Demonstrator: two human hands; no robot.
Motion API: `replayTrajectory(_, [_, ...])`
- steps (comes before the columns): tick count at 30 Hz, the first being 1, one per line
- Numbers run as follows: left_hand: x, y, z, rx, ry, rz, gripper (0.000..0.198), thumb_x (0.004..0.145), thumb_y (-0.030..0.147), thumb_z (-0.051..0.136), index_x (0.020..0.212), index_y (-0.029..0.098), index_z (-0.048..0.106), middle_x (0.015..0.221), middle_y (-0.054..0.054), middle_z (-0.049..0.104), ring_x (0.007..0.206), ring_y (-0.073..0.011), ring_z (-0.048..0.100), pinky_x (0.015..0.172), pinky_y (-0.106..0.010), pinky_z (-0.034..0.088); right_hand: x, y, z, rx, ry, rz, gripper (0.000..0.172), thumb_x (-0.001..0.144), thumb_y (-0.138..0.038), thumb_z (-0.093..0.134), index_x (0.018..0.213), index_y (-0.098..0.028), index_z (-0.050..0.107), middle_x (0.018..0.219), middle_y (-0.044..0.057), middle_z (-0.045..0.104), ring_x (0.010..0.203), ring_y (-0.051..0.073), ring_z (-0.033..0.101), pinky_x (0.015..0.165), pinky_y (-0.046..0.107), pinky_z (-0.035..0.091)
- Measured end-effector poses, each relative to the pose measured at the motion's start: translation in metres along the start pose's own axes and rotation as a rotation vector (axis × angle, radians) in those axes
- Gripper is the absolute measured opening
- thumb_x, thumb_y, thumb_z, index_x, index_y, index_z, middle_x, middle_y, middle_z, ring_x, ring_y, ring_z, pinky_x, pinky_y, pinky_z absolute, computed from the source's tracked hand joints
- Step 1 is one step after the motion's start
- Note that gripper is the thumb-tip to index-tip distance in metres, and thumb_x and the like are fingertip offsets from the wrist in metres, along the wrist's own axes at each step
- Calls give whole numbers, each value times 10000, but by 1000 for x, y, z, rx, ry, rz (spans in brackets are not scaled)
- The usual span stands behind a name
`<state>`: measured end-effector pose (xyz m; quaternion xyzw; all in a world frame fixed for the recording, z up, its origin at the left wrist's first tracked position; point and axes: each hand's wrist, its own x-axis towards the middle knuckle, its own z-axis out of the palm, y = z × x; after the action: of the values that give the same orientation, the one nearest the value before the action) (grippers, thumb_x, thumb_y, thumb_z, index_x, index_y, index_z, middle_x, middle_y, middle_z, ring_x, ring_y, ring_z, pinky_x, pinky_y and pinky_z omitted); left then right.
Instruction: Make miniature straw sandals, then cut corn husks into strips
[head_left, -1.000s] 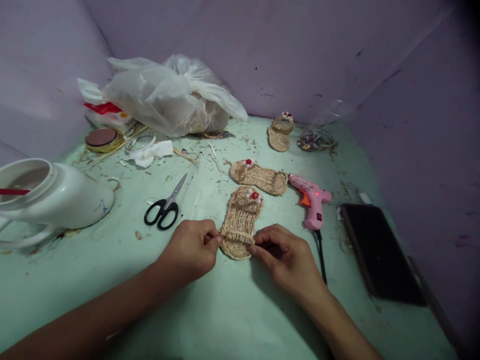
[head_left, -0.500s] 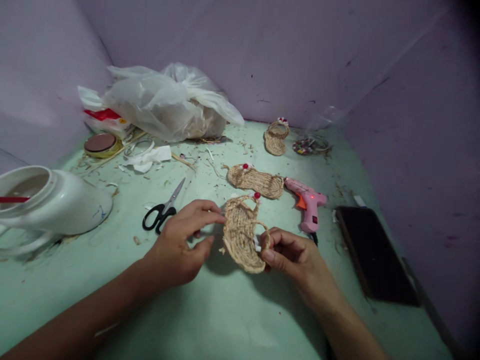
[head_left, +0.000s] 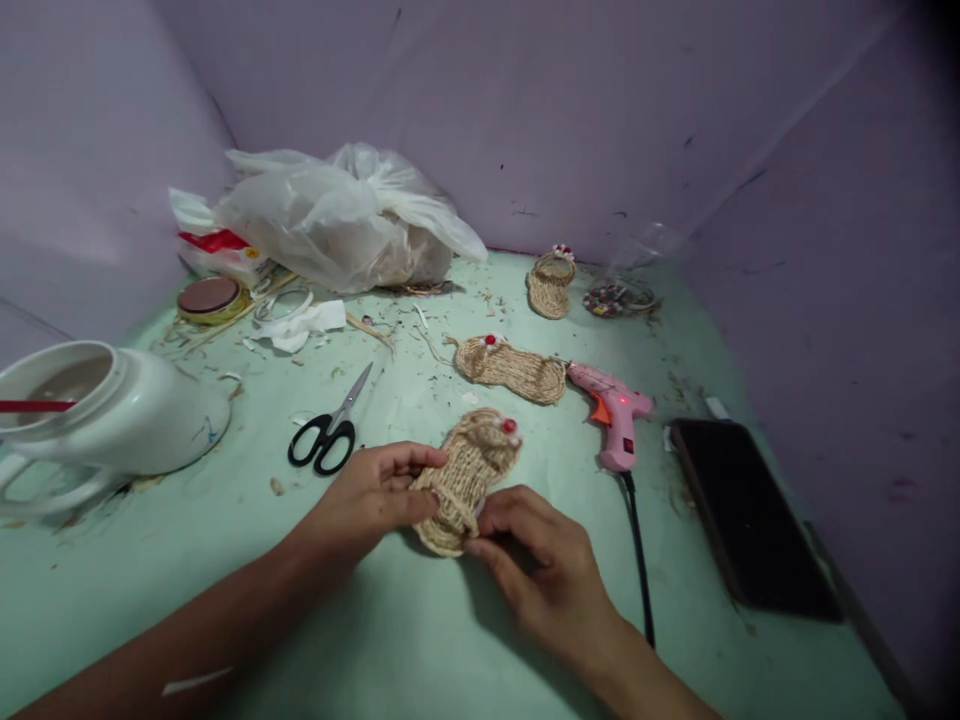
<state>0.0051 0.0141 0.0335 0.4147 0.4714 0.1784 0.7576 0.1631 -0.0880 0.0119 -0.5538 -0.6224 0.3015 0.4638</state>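
Between my two hands is a small woven straw sandal (head_left: 466,470) with a red and white bead decoration on its front strap. My left hand (head_left: 379,492) grips its left edge, thumb on top near the heel strap. The fingertips of my right hand (head_left: 536,560) pinch the right end of that strap at the heel. Just beyond lies a matching sandal (head_left: 514,370) with a red bead, on its sole. The nozzle of a pink glue gun (head_left: 616,410), its red light lit, is close to that sandal's heel. Black-handled scissors (head_left: 330,430) lie left, blades apart.
A white jug (head_left: 165,410) lies at the left. Behind are a tied plastic bag (head_left: 345,220), a round tin (head_left: 210,298) and paper scraps (head_left: 307,325). A third sandal (head_left: 551,285) and a bag of beads (head_left: 619,298) are far back. A phone (head_left: 750,515) lies right.
The sandal in my hands has been lowered left and turned, its top now facing up. My left hand has closed on its edge; my right hand still pinches the heel strap.
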Motion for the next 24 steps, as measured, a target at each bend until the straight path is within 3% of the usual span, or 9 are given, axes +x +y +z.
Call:
replayTrajectory(3, [4,-2,-2,-40,2,42,427,491,98,675,912,118,606,798,-54,681,708,-154,622,641,-239,475,0,-7,-6,7,-96,-93,144,756,-116,607,887,-163,645,844,75,651,745,149,626,662,247,519])
replayTrajectory(5, [7,-1,-5,-81,39,36,420,480,78,641,896,123,610,777,-51,689,698,-164,629,634,-249,476,1,-10,-21,-89,-28,-131,182,762,-108,593,900,-213,650,844,43,675,744,148,638,674,251,521])
replayTrajectory(7, [10,1,-7,-120,87,30,408,466,79,600,871,120,620,750,-54,695,677,-177,635,620,-263,480,4,-8,-45,-291,241,-59,142,770,-153,592,860,-246,653,819,23,680,740,165,637,700,289,508])
replayTrajectory(10, [12,3,-9,-101,171,26,361,454,90,557,806,107,635,703,-61,696,624,-183,632,586,-273,479,14,4,-87,-544,667,296,192,753,-367,607,863,-219,663,784,48,664,707,208,623,672,341,480])
replayTrajectory(12, [13,3,-9,-57,201,32,341,461,88,553,791,104,638,692,-60,693,612,-185,632,572,-273,476,25,15,-110,-687,567,534,360,724,-485,580,927,-200,661,768,69,665,650,227,608,556,332,441])
replayTrajectory(14, [13,2,-10,-32,206,52,338,474,86,557,801,108,637,692,-54,690,618,-186,634,572,-273,476,38,25,-124,-866,311,677,432,735,-565,499,834,-183,677,686,89,640,607,240,579,513,335,386])
replayTrajectory(17, [14,0,-11,-23,190,71,335,491,86,562,817,114,634,668,-39,678,627,-191,637,579,-279,478,55,35,-128,-968,101,840,475,689,-634,485,657,-193,658,570,80,579,531,221,525,486,328,342])
replayTrajectory(20, [13,-1,-11,-11,168,78,340,502,84,564,833,117,633,673,-38,679,635,-195,641,585,-284,480,63,43,-123,-868,101,912,331,650,-515,581,553,-200,600,498,46,538,481,184,491,466,304,330])
replayTrajectory(24, [11,2,-12,16,154,92,369,499,74,584,862,119,629,736,-55,698,638,-182,639,592,-275,478,61,48,-120,-587,287,965,131,582,-311,633,558,-195,578,448,5,519,425,135,438,408,261,310])
